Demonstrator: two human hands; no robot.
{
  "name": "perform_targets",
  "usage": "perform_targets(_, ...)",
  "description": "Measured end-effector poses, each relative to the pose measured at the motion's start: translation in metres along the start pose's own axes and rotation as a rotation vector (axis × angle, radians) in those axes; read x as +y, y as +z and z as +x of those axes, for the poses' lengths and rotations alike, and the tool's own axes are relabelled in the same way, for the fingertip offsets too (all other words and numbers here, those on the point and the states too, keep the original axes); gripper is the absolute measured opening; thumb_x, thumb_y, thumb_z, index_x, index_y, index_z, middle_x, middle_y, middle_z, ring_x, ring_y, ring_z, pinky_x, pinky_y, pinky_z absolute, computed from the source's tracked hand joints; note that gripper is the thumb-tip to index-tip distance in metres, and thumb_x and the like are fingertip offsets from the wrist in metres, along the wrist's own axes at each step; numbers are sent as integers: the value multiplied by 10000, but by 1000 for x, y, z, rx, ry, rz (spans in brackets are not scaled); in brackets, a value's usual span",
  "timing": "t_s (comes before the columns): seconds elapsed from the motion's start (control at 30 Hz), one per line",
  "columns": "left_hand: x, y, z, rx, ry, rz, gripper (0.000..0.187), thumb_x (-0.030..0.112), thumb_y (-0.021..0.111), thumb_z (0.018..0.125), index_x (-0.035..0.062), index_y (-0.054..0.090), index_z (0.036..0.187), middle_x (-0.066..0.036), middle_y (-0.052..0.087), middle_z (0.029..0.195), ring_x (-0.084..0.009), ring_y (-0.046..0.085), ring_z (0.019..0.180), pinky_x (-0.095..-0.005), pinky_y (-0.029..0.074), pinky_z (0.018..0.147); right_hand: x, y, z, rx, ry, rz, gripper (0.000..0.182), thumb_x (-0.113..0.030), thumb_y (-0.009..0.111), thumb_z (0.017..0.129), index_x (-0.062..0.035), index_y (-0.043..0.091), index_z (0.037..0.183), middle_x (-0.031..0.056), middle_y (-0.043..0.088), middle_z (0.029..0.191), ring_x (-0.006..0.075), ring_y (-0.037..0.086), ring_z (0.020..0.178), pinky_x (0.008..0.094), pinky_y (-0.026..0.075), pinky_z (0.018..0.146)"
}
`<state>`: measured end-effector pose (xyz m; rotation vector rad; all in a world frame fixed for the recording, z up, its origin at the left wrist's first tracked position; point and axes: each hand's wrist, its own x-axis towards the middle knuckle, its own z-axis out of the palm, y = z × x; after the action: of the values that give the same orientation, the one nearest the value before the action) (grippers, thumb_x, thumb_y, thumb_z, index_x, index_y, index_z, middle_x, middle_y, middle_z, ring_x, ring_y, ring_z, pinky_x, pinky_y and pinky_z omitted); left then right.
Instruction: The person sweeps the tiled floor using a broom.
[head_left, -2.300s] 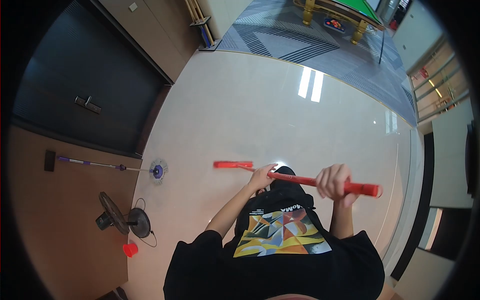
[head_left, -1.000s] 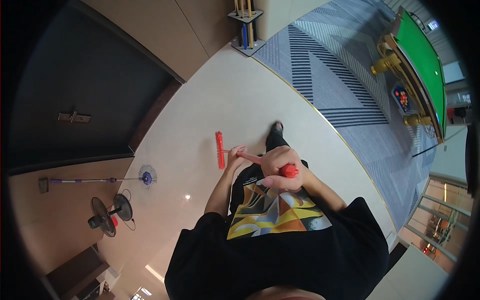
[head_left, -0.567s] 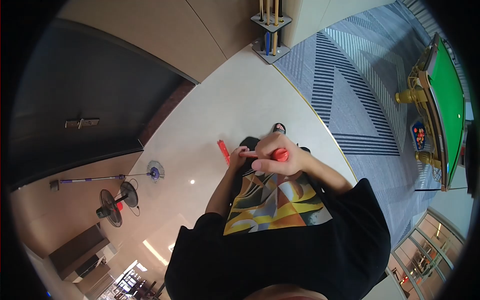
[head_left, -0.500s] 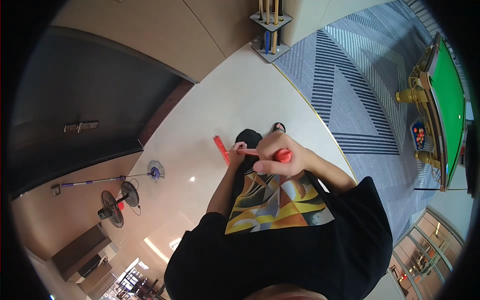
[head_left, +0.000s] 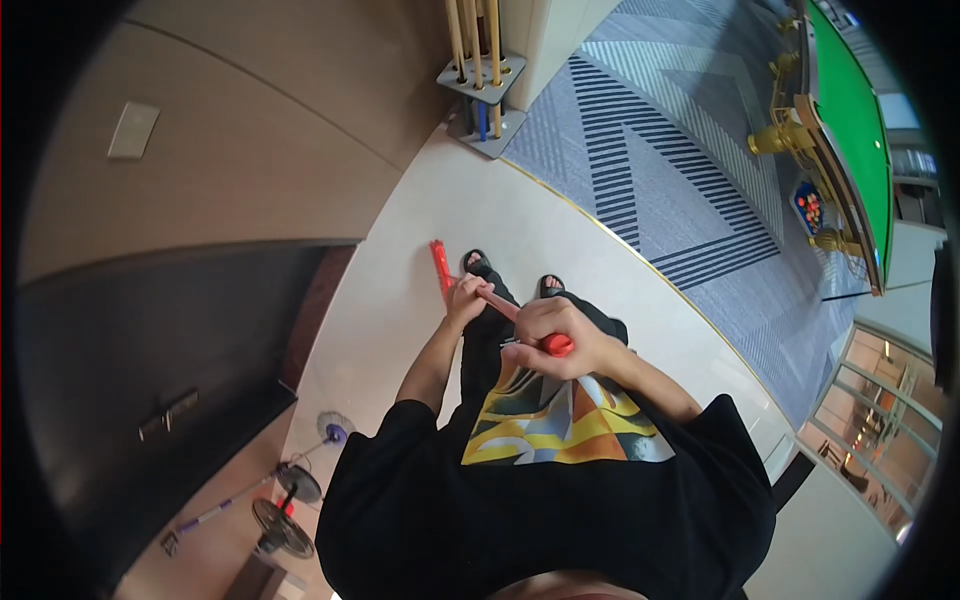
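Observation:
A broom with a red head (head_left: 440,264) and a reddish handle (head_left: 500,303) slants in front of my body. My left hand (head_left: 466,299) is wrapped round the lower part of the handle, near the head. Higher up, my right hand (head_left: 562,332) grips the handle close to its red end cap (head_left: 557,345), which pokes out of the fist. The broom head shows over the pale floor (head_left: 400,215), to the left of my sandalled feet.
Ahead, a cue rack (head_left: 484,80) stands by the wall corner. Blue patterned carpet (head_left: 650,150) begins at right, with a pool table (head_left: 850,130) on it. A dark door (head_left: 150,340) lies left. Lower left are a mop (head_left: 335,428) and a fan (head_left: 282,525).
The view has turned, so the door, mop and fan sit lower and the cue rack further left. Both feet now show. Both hands keep their hold on the broom.

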<state>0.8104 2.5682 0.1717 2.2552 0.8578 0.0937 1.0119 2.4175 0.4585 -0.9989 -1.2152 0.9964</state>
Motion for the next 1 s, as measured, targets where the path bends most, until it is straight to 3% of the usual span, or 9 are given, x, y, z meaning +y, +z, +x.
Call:
perform_targets(0.07, -24, -17, 29, 162, 27, 2, 209, 240, 710, 785, 50, 641, 732, -134, 643, 811, -326, 638, 766, -433, 502, 666, 17, 9, 30, 8, -41, 2, 353, 5, 679, 766, -32, 414, 535, 78, 464, 526, 246, 481, 510, 363, 374, 536)
perform_targets(0.2, -118, -20, 122, -29, -110, -60, 299, 344, 709, 792, 55, 631, 799, -144, 653, 885, -339, 637, 816, -431, 511, 715, 64, 35, 86, 157, -79, -10, 354, -43, 689, 804, -18, 439, 554, 97, 435, 524, 256, 462, 481, 339, 423, 570)
perform_targets(0.27, -139, -2, 179, 100, -180, -121, 333, 365, 702, 801, 70, 634, 941, -147, 643, 971, -341, 626, 896, -424, 505, 773, 94, 29, 112, 439, -162, -74, 333, -38, 688, 807, -20, 448, 578, 86, 442, 529, 221, 470, 485, 324, 411, 536)
perform_targets(0.33, -125, -36, 217, 269, 275, 160, 349, 334, 685, 824, 79, 616, 1052, -148, 617, 1049, -338, 601, 980, -413, 493, 822, 123, 19, 143, 624, -94, -95, 329, 26, 620, 851, -8, 412, 598, 71, 482, 566, 150, 464, 530, 305, 422, 560)
perform_targets(0.4, -67, -51, 218, 323, 100, -16, 312, 293, 662, 849, 78, 616, 1070, -146, 609, 1071, -343, 588, 1009, -405, 494, 838, 136, 14, 155, 765, -90, -93, 318, 2, 618, 872, 2, 438, 610, 64, 484, 567, 130, 422, 519, 282, 384, 525)
perform_targets(0.57, -21, -6, 172, 421, 97, -147, 450, 291, 656, 850, 53, 507, 1202, -175, 553, 1171, -336, 539, 1091, -395, 460, 911, 162, 12, 93, 638, -82, -234, 292, -6, 628, 869, 20, 486, 616, 67, 472, 558, 125, 390, 499, 288, 325, 482)
perform_targets(0.73, 16, 45, 103, 201, -112, -224, 551, 370, 666, 831, 46, 465, 1229, -220, 532, 1187, -378, 514, 1112, -429, 416, 968, 150, 21, -5, 624, -82, -198, 287, 9, 622, 864, 26, 496, 606, 78, 455, 548, 123, 383, 483, 291, 300, 470)
perform_targets(0.9, 94, 103, 16, 288, -65, -45, 439, 274, 662, 820, 117, 430, 1158, -186, 475, 1130, -405, 576, 971, -464, 507, 792, 89, 13, -109, 676, 98, -186, 304, -23, 581, 904, 27, 506, 614, 21, 465, 553, 66, 374, 513, 266, 292, 475)
perform_targets(1.0, 156, 104, -35, 160, -207, -55, 402, 290, 680, 794, 155, 449, 1094, -146, 481, 1100, -381, 585, 959, -473, 510, 768, 47, 0, -162, 631, 164, -139, 340, -41, 580, 903, 16, 497, 578, 22, 479, 544, 71, 394, 500, 260, 305, 479)
